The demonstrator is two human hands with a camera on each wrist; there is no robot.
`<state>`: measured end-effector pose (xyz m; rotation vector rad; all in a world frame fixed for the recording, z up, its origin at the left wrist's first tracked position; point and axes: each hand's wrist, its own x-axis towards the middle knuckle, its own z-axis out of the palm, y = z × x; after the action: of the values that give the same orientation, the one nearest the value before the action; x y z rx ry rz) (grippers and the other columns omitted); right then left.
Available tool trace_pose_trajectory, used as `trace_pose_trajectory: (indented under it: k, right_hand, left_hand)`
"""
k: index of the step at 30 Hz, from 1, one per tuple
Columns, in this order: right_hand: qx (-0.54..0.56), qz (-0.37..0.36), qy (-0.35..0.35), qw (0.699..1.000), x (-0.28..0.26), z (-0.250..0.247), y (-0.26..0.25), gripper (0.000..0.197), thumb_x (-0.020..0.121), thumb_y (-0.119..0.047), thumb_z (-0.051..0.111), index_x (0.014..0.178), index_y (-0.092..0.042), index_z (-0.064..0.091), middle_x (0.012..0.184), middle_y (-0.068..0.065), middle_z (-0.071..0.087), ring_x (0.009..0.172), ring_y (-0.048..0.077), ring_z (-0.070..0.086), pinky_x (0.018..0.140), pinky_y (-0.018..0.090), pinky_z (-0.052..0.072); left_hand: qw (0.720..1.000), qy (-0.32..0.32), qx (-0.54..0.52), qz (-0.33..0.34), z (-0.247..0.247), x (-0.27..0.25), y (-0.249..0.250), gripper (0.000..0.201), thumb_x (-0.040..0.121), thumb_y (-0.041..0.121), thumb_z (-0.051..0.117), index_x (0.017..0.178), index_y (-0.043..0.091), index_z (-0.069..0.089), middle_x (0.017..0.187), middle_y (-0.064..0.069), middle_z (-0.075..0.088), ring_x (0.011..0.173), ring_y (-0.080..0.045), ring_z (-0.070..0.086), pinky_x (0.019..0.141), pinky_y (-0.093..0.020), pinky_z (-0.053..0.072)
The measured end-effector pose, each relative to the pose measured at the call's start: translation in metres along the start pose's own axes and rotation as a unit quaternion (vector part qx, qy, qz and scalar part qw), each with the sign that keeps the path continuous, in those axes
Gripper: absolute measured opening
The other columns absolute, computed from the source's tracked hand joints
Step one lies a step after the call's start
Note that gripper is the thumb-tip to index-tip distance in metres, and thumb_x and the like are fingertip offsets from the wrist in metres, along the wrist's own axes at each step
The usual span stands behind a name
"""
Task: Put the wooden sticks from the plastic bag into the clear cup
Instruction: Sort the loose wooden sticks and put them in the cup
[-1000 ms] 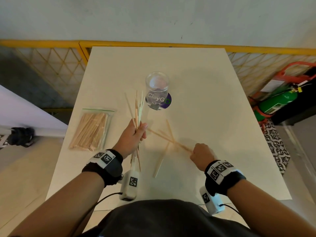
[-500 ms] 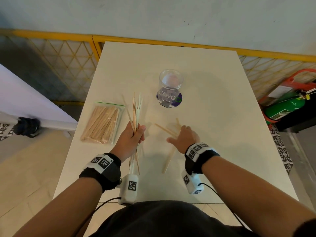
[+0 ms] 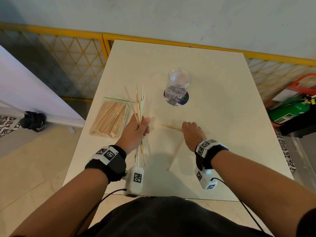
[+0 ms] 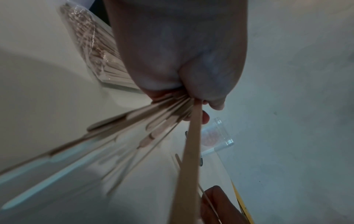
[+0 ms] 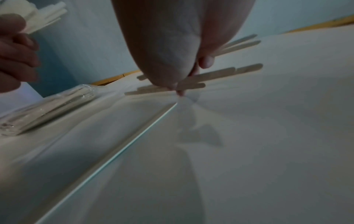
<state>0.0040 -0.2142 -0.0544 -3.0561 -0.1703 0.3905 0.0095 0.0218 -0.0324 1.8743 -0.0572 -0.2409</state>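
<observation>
My left hand (image 3: 136,132) grips a bundle of wooden sticks (image 3: 139,106) upright, left of centre on the white table (image 3: 222,117); the left wrist view shows the bundle (image 4: 168,115) fanning out of my fist (image 4: 199,106). My right hand (image 3: 191,132) lies palm down on several loose sticks (image 3: 171,127). In the right wrist view its thumb and fingers (image 5: 191,75) pinch those sticks (image 5: 220,74) against the table. One more loose stick (image 3: 176,153) lies nearer me. The clear cup (image 3: 179,82) stands upright beyond both hands. The plastic bag (image 3: 111,119) with sticks lies at the left.
A purple round sticker (image 3: 185,100) sits under the cup. A yellow mesh railing (image 3: 153,38) runs behind the table. A green cylinder (image 3: 290,112) lies on the floor at the right, and a white board (image 3: 34,93) stands at the left.
My right hand moved left from the table's right side, spread over the loose sticks, and now closes on them. The left hand has kept its bundle upright in place.
</observation>
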Motion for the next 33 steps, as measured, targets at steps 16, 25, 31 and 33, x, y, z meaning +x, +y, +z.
trace_pose_trajectory:
  k: [16,25,31,33]
  right_hand:
    - [0.012,-0.153,-0.137,0.979,-0.04,-0.014,-0.001,0.046,0.088,-0.044,0.049,0.132,-0.029,0.047,0.128,-0.005,0.06,0.107,0.024,0.061,0.092,0.034,0.044]
    - [-0.065,-0.183,-0.101,0.976,-0.037,-0.007,0.006,0.03,0.1,-0.031,0.035,0.113,-0.015,0.056,0.114,0.003,0.057,0.096,0.028,0.061,0.072,0.035,0.04]
    - [0.247,-0.075,-0.007,0.966,-0.008,-0.039,0.011,0.01,0.1,-0.02,0.035,0.092,-0.013,0.038,0.085,0.003,0.049,0.069,0.022,0.042,0.067,0.033,0.035]
    - [0.34,-0.076,0.022,0.937,0.012,-0.073,0.012,0.008,0.1,-0.015,0.033,0.094,-0.013,0.038,0.079,-0.001,0.048,0.066,0.018,0.042,0.066,0.03,0.037]
  left_hand:
    - [0.999,0.029,0.015,0.029,-0.005,0.005,0.006,0.039,0.106,0.031,0.044,0.074,0.011,0.054,0.061,0.006,0.053,0.05,0.0,0.05,0.058,-0.009,0.041]
    - [0.999,0.031,0.013,0.036,0.002,0.016,0.015,0.037,0.105,0.033,0.045,0.085,0.003,0.054,0.056,0.012,0.053,0.051,0.001,0.049,0.06,-0.011,0.041]
    - [0.998,0.04,-0.007,0.053,0.012,0.04,0.041,0.029,0.105,0.031,0.045,0.09,0.007,0.048,0.068,0.004,0.056,0.058,-0.007,0.049,0.063,-0.018,0.043]
    - [0.997,0.051,-0.024,0.058,0.016,0.052,0.055,0.027,0.105,0.03,0.046,0.091,0.007,0.046,0.068,0.003,0.056,0.056,-0.004,0.049,0.061,-0.017,0.043]
